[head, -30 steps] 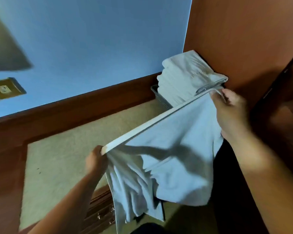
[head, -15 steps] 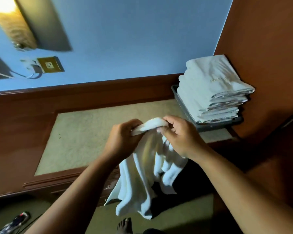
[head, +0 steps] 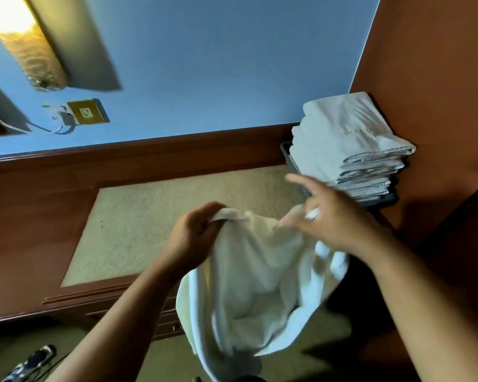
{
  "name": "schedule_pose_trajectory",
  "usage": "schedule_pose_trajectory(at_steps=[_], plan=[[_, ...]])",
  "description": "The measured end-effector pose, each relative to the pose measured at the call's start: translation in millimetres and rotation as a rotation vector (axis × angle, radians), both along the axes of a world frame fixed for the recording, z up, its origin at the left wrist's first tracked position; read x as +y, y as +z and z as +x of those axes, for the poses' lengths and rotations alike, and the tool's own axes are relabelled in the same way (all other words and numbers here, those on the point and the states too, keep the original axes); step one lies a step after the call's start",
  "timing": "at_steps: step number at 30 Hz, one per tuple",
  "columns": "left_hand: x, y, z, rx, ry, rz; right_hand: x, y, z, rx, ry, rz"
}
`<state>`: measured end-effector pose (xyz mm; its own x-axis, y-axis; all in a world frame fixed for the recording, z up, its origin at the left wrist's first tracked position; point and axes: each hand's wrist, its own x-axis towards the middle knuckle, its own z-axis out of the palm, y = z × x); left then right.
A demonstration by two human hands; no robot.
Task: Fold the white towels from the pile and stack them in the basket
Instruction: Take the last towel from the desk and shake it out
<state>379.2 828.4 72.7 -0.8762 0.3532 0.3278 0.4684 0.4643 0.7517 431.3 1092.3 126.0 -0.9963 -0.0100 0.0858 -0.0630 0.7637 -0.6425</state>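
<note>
Basket (head: 289, 158) mostly hidden by stacked towels (head: 348, 139) — fingers (head: 298, 179) of the right hand (head: 337, 219) blurred.

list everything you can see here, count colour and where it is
towel: one, white, hanging unfolded between both hands
folded towels: one stack, white, in the basket, right corner
basket: one, dark grey, on the desk top
desk top: one, beige, brown wood frame, below the blue wall
wall lamp: one, lit yellow, top left
socket plate: one, brass, on the wall
cable: one, white, left of the plate
left hand: grips the towel's top edge
right hand: at the towel's other end, fingers spread, grip blurred
</note>
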Motion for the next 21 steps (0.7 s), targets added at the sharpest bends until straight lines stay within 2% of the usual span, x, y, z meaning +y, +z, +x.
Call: schedule_pose_trajectory(at_steps=[2,4,6,8,11,13,17,19,21], plan=[[17,36,-3,0.082,-0.112,-0.039,-31,-12,3,-0.121,0.129,0.039],[22,53,-8,0.113,-0.136,-0.017,-43,-29,0,-0.019,0.149,-0.071],[20,50,-15,0.104,-0.13,0.01,-40,-33,-5,0.165,0.069,-0.17],[15,32,-17,0.025,-0.136,-0.023,-35,-25,-8,0.296,0.008,-0.221],[4,-15,-11,-0.24,-0.146,-0.069,-25,-9,-12,0.325,-0.068,-0.386],[-7,-41,-9,-0.298,-0.094,-0.085,-12,-1,-17,0.351,-0.158,-0.471],[-18,-37,-18,-0.261,0.104,0.064,20,4,-23,0.26,-0.167,-0.168],[-11,-12,-20,-0.202,0.092,0.092,23,-1,-21,0.143,-0.102,-0.048],[1,20,-19,-0.077,-0.025,0.038,10,-7,-16,0.041,-0.001,-0.012]])
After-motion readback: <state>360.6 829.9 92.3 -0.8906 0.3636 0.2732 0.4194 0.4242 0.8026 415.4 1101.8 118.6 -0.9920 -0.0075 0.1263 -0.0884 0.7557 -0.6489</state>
